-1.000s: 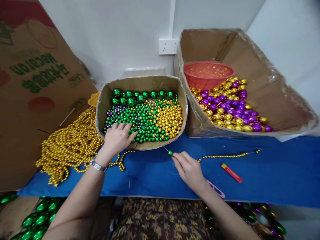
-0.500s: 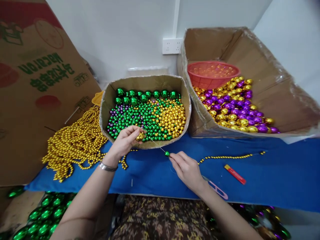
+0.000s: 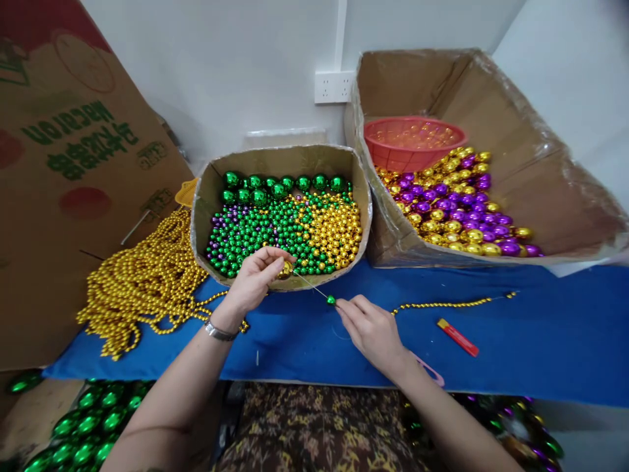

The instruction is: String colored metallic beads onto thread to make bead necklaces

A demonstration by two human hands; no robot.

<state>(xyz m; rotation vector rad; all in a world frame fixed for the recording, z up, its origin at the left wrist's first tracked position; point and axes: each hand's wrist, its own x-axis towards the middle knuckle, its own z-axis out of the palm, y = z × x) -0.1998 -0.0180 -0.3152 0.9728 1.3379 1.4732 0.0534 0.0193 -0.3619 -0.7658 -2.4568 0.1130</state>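
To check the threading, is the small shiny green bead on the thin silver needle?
On: the green bead sits around the silver needle, which extends beyond it.

Upside-down green lettering reading "Macaron" (image 3: 65, 123) stands on the large brown cardboard carton (image 3: 34, 242) at far left; the green Chinese characters (image 3: 88, 152) beneath it are too blurred to read.

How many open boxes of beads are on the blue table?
2: the small box in the middle, by the left hand, and the big box to the right of it. I see no others on the table, though some could be hidden.
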